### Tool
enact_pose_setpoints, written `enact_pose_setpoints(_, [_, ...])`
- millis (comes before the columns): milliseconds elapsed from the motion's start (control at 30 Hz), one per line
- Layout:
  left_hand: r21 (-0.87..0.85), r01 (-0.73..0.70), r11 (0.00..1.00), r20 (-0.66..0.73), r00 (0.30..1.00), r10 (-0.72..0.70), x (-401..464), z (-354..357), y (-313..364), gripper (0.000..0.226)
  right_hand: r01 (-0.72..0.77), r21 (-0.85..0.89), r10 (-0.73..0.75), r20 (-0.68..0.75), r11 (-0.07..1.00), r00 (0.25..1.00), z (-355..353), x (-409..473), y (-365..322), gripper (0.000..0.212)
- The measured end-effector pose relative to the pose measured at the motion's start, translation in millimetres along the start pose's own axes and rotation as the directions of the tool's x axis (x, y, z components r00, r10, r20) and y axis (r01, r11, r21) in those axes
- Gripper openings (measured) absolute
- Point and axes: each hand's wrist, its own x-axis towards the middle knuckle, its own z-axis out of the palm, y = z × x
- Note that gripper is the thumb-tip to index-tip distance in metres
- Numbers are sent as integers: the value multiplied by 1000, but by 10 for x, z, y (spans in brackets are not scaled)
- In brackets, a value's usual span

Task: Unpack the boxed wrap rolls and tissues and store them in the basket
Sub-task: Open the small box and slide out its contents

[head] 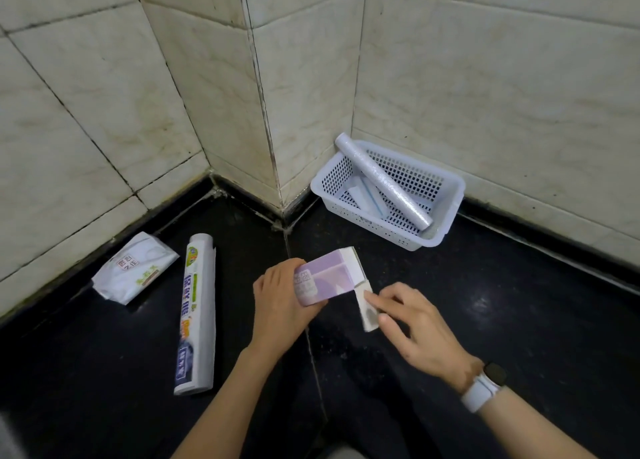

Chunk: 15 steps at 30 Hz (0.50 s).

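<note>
Fingers [375,304] of the right hand [412,323] pinch the open end flap [365,304] of a purple-and-white tissue box [329,273]; thumb sits under the flap, index on top, remaining fingers loosely curled. Left hand [277,302] is wrapped around the box's near-left end, fingers closed on it, thumb side up. Box is held just above the black worktop [519,320], roughly centre-near, long axis running left to right, open end toward the right. Flap hangs down and toward the near side from the box's right end. White smartwatch [483,386] with a dark face on the right wrist. White perforated plastic basket [446,195] sits far-right in the corner against the tiled wall [485,77], well apart from the hands. Inside it: an unboxed wrap roll [381,181], lying diagonally, far end propped over the basket's far-left rim, near end down by the near-right corner; under it a pale flat packet [363,193], can't tell what it is. Left of the hands, a long wrap-roll box [195,315] lies flat on the worktop, printed face up, long axis running near to far, its far end flap looks open. Further left and far, just beside that box's far end, a soft white tissue pack [133,268] lies tilted near the wall base. Neither touches the hands.
</note>
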Motion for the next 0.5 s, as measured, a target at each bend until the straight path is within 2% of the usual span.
enact_pose_setpoints(67, [-18,22,1000,-11,1000,-22,13,8,26,65,9,18,-9,3,1000,1000,32,5,-17,40])
enact_pose_setpoints(167, [-14,5,1000,22,1000,-5,11,28,42,65,-113,250,138,-88,962,986,24,95,-40,20])
enact_pose_setpoints(233, [7,-22,1000,46,999,22,-4,46,63,68,-200,382,252,-91,902,963,10,173,-62,17])
enact_pose_setpoints(367, [52,-99,994,28,995,97,-2,64,100,63,-392,531,473,-18,751,881,70,237,-99,14])
enact_pose_setpoints(467, [144,-153,978,26,988,151,-2,94,103,64,-446,646,592,-11,619,806,127,245,-74,17])
enact_pose_setpoints(500, [165,-164,973,37,986,160,-12,110,101,65,-441,656,612,-40,612,790,141,250,-76,15])
